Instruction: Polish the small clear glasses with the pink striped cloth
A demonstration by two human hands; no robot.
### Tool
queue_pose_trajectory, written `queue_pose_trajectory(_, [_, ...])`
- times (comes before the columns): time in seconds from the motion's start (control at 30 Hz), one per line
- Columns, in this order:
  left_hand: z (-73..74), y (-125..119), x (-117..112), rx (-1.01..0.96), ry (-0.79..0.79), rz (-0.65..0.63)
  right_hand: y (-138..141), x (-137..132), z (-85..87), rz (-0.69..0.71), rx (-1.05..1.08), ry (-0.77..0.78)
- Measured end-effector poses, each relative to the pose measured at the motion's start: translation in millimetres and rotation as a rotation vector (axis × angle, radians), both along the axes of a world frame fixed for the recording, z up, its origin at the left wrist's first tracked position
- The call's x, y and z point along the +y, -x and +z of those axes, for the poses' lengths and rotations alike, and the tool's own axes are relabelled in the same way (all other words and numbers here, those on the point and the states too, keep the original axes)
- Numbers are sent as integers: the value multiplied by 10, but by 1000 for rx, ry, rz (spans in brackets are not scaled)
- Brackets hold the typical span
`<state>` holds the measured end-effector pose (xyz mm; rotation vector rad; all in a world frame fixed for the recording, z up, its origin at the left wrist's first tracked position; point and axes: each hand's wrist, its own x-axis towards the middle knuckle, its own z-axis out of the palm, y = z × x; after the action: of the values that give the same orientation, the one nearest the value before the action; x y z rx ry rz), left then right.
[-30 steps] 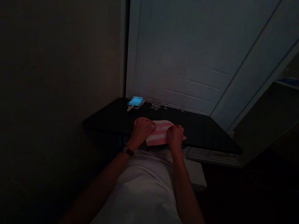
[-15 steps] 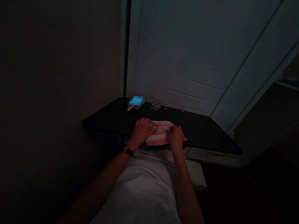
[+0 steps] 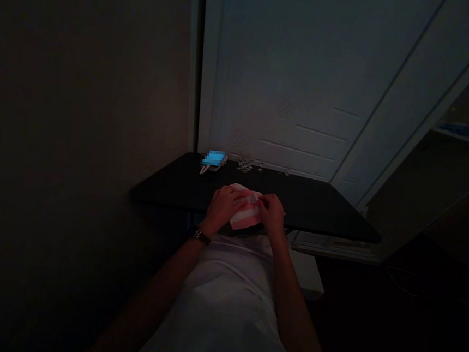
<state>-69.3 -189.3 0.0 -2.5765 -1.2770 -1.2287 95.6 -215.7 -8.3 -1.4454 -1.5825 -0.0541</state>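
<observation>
In the dim head view, a pink-and-white striped cloth (image 3: 247, 220) lies at the table's front edge, between my two hands. My left hand (image 3: 224, 203) holds the cloth's left side, its fingers curled over the fabric. The right side is gripped by my right hand (image 3: 271, 209), with thumb and fingers closed together on it. Something small, pale and clear-looking shows in the cloth's middle by my fingertips; the dark hides its kind.
The black table (image 3: 310, 202) stands against a pale panelled door (image 3: 289, 66). At its back are a blurred blue-screened device (image 3: 214, 159), a cluster of small clear pieces (image 3: 245, 165) and a few single ones (image 3: 287, 171). A white box-like object (image 3: 308, 275) is below, right.
The cloth's right part has been drawn inward and bunched, so less of it shows. My right hand has moved slightly left; my left hand stays nearly in place.
</observation>
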Motion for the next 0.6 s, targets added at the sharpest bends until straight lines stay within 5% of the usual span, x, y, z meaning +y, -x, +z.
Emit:
queue_pose_trajectory(0.27, [-25,-1,24,-43,-7,-31,36,-2,15,-4,-15,34])
queue_pose_trajectory(0.6, [-33,-16,19,-20,24,95,19,52,-43,-4,-35,85])
